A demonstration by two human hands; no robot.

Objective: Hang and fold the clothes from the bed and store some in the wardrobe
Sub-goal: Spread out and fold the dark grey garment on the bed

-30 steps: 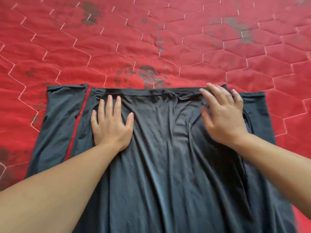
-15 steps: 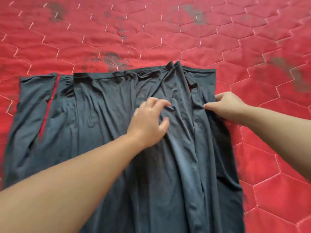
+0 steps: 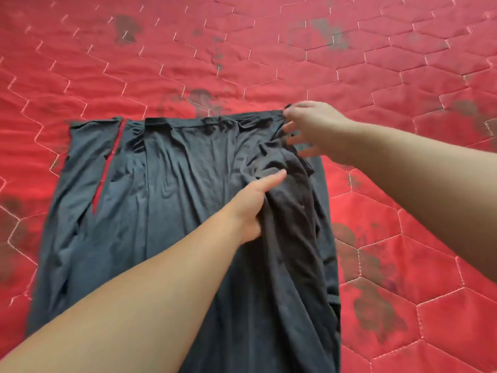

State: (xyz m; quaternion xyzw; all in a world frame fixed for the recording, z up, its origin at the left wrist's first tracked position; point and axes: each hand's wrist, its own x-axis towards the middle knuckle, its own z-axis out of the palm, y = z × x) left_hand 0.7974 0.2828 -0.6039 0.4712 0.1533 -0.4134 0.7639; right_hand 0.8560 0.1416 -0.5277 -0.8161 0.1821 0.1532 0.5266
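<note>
A dark grey garment (image 3: pixel 188 189) lies spread flat on the red quilted bedspread (image 3: pixel 403 211), its top hem toward the far side. My left hand (image 3: pixel 255 205) grips a bunched fold of the cloth right of the middle, fingers tucked under the fabric and thumb stretched along the top. My right hand (image 3: pixel 314 127) is at the garment's top right corner. Its thumb and forefinger pinch the hem there while the other fingers spread over the cloth. The right side of the garment is rumpled and folded inward. A narrow red gap shows beside the left panel.
The bedspread fills the whole view, with white hexagon stitching and dark faded patches (image 3: pixel 376 305). Bare bedspread lies beyond the garment's top hem and on both sides of it.
The right edge of the garment has been pulled inward over the middle. My right hand rose from the side edge to the top right corner. My left hand went from touching the cloth to gripping a fold.
</note>
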